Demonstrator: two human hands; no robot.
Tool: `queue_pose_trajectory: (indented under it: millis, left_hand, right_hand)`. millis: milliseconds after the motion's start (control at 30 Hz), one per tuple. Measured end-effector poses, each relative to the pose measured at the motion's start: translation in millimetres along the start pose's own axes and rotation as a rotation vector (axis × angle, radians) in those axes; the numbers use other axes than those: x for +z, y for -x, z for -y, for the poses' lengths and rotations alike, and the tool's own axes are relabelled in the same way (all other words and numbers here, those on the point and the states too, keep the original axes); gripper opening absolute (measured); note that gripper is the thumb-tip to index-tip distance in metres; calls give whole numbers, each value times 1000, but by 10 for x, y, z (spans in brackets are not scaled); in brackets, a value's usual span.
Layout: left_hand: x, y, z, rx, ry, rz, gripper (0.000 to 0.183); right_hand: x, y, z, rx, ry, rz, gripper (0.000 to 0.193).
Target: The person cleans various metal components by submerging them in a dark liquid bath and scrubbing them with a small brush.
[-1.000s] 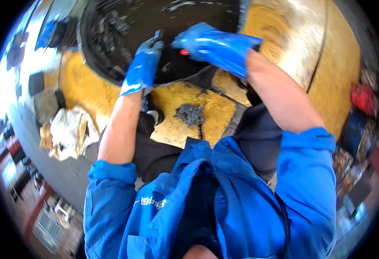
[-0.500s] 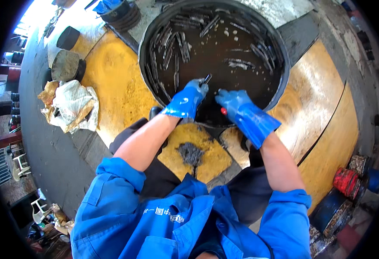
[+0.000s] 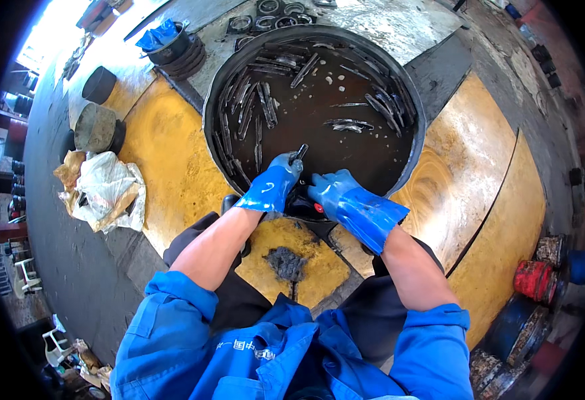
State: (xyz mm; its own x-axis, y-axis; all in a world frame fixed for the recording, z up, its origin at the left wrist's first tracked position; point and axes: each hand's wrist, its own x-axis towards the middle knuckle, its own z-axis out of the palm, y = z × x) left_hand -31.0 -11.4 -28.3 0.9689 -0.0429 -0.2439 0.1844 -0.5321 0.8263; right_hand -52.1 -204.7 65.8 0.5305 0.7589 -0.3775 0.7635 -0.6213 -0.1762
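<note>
Both my hands wear blue rubber gloves and are over the near edge of a wide round dark basin. My left hand is closed around a short dark shiny strip, whose tip sticks up past the fingers. Close beside it, my right hand is closed around a tool, of which a red end shows below the palm; its kind is hidden. Many similar dark strips lie around the inside of the basin, with small pale bits on its brown bottom.
Yellow worn floor plates surround the basin. A dark fluffy heap lies between my legs. At left are a white plastic bag and round blocks; a bucket with blue plastic stands beyond. Dirty drums stand at right.
My hands have come closer together, the right toward the left. The view has shifted, so the basin appears lower and farther left, and metal rings show beyond it.
</note>
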Motion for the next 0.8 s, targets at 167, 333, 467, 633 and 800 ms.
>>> queue_pose_trajectory:
  millis: [167, 333, 467, 633, 800]
  left_hand:
    - [-99, 6, -154, -229, -46, 68, 36]
    - [-40, -3, -263, -201, -30, 103, 39]
    - [85, -134, 72, -76, -108, -8, 43]
    - [-126, -52, -22, -300, -26, 66, 48]
    - [-293, 121, -270, -404, 323, 208, 53]
  right_hand:
    - [204, -112, -101, -10, -57, -161, 29]
    - [271, -182, -143, 257, -246, -90, 32]
    - [323, -227, -120, 406, -502, -87, 35]
    - [254, -63, -194, 635, -1608, -401, 30]
    - [604, -256, -455, 909, -2313, -418, 33]
